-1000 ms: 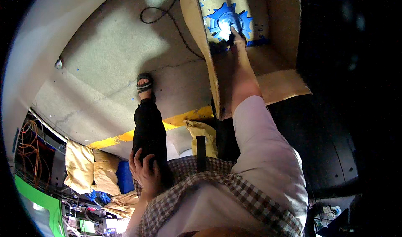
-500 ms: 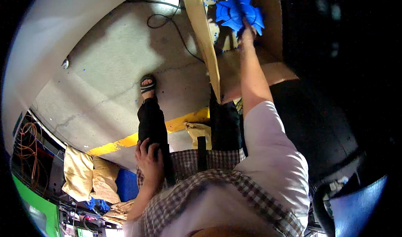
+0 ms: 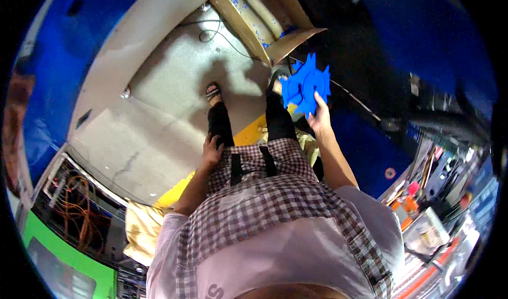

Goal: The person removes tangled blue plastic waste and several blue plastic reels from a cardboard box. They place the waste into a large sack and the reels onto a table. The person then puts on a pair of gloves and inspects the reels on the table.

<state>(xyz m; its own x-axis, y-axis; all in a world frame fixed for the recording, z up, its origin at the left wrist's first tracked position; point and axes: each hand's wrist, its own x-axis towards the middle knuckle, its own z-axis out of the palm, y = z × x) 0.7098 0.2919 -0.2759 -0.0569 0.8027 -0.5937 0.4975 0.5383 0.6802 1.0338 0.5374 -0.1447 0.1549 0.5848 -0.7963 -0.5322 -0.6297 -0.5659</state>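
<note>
In my right hand (image 3: 321,115) is a blue, flat, round plastic part with pointed projections around its rim (image 3: 309,85). My thumb lies over its face and the fingers are behind it, mostly hidden. The part hangs in the air over my right foot, away from the open cardboard box (image 3: 283,46). My left hand (image 3: 212,150) rests on my left thigh (image 3: 221,127), its fingers spread a little over the black trouser cloth, with nothing in it.
Small blue pieces (image 3: 262,34) and a pale tube-like form (image 3: 259,8) lie in the box. A dark cable (image 3: 209,30) curls on the floor, which has a yellow stripe (image 3: 248,132). Orange cables (image 3: 79,209) and a green machine panel (image 3: 66,256) are at left, cluttered goods (image 3: 423,230) at right.
My right hand has drawn the blue part out of the box and back toward my body. My trunk has straightened, and the left hand stays on the thigh.
</note>
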